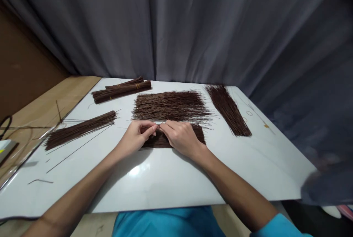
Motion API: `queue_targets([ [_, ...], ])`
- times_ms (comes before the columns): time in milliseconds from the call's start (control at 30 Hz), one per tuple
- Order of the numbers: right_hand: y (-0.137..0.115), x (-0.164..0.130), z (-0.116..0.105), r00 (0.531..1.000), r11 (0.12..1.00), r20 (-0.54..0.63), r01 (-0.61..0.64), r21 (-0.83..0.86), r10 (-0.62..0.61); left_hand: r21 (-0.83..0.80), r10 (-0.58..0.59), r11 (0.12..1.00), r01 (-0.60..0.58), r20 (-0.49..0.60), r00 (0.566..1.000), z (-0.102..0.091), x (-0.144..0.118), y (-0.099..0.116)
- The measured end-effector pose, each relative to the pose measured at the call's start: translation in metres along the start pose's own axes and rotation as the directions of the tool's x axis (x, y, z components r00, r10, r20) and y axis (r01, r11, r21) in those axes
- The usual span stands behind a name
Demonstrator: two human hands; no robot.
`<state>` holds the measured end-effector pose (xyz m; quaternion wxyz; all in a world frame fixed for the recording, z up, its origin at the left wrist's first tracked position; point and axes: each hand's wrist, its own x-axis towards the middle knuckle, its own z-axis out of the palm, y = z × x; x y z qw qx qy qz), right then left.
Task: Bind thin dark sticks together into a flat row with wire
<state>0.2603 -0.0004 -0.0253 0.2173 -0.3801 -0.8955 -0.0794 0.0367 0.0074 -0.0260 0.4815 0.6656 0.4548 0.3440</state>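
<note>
Over the middle of the table, my left hand (135, 136) pinches a thin brown stick (158, 125) between thumb and fingertips. My right hand (181, 136) has its fingers closed close beside it, on the same stick; exactly how they grip is partly hidden. Beneath both hands lies a small pile of dark brown sticks (160, 141), partly covered by them. Just beyond spreads a wider layer of similar sticks (169, 105), lying crosswise with uneven ends on the right.
Two tied bundles (121, 92) rest at the back left. A loose bundle (81, 129) lies at left, near stray sticks. Another slanted bundle (228, 112) is at right, near rubber bands (249, 113). A grey curtain (176, 27) hangs behind the white table (248, 178).
</note>
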Motion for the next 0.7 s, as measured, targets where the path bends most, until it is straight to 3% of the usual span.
queue_targets([
  [367, -0.0011, -0.0001, 0.0013, 1.0, 0.999, -0.006, -0.029, 0.015, 0.029, 0.309, 0.187, 0.937, -0.165, -0.041, 0.981, 0.0081, -0.0048, 0.0035],
  [700, -0.0013, 0.0014, -0.0021, 0.996, 0.999, -0.082, -0.03, 0.018, 0.032, 0.105, 0.036, 0.994, -0.029, -0.071, 0.997, 0.006, -0.0042, 0.0004],
])
